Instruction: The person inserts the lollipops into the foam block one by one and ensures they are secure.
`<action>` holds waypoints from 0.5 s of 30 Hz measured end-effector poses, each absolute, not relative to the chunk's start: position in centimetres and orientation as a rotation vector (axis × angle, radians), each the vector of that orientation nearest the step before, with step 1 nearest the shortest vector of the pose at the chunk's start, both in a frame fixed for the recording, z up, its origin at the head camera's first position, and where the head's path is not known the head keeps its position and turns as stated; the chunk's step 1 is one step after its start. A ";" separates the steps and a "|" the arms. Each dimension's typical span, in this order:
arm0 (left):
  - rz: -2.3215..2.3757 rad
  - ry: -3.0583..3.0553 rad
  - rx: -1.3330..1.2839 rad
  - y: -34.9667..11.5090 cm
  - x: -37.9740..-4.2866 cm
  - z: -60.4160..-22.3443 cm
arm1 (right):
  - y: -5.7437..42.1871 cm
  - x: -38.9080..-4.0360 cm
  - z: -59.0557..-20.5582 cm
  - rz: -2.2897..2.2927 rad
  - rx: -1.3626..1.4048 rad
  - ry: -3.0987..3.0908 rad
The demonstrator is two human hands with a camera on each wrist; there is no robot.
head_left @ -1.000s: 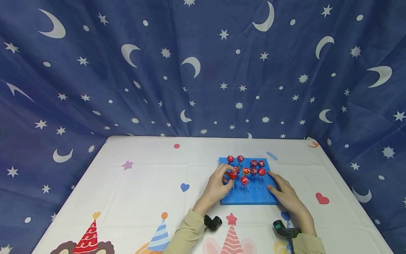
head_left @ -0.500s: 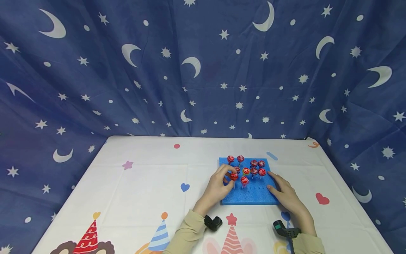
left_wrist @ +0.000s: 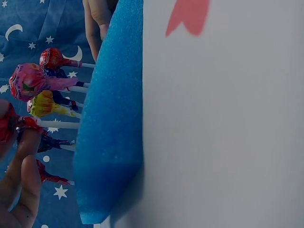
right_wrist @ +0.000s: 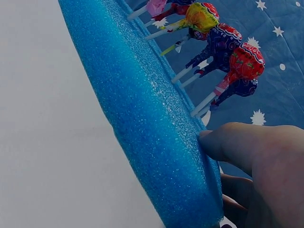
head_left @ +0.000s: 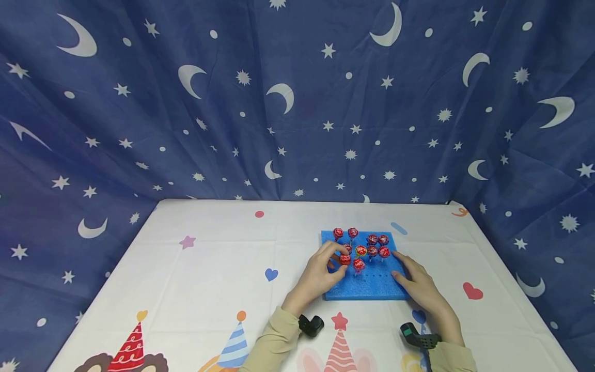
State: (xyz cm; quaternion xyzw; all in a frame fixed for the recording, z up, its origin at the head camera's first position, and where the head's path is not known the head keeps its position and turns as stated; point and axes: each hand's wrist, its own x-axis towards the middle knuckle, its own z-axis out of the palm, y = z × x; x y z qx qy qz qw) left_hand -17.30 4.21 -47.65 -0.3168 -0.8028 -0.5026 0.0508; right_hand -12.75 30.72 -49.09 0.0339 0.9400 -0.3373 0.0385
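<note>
A blue foam block [head_left: 367,289] lies on the table, with several wrapped lollipops standing in it by their sticks. My left hand [head_left: 318,274] pinches a red lollipop [head_left: 344,260] by its head over the block's left part. In the left wrist view, this red lollipop's [left_wrist: 19,124] white stick reaches the block's edge; whether the tip is in a hole cannot be told. A pink-wrapped lollipop [head_left: 358,264] stands just right of it, and a yellow one [head_left: 361,250] behind. My right hand [head_left: 420,284] rests on the block's right edge, its thumb [right_wrist: 223,142] on the upper face.
Small holes [head_left: 373,276] run across the block's front half. A white patterned tablecloth [head_left: 209,274] covers the table around it. Behind hangs a dark blue curtain [head_left: 297,144] with moons and stars. Black wrist cameras [head_left: 311,326] sit on both wrists.
The pinched red lollipop has shifted slightly right and toward the near side. My left fingers have moved with it, and its stick no longer shows in the head view. My right hand stays put.
</note>
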 end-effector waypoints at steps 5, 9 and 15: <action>-1.530 -2.438 -0.996 4.1 -17.3 -47.7 | 30.7 -12.7 -49.1 -1.036 0.111 2.874; -1.520 -2.433 -1.015 4.0 -17.4 -47.7 | 30.7 -12.7 -49.1 -1.037 0.119 2.867; -1.512 -2.471 -1.023 3.9 -17.3 -47.5 | 30.8 -12.8 -49.1 -1.035 0.127 2.862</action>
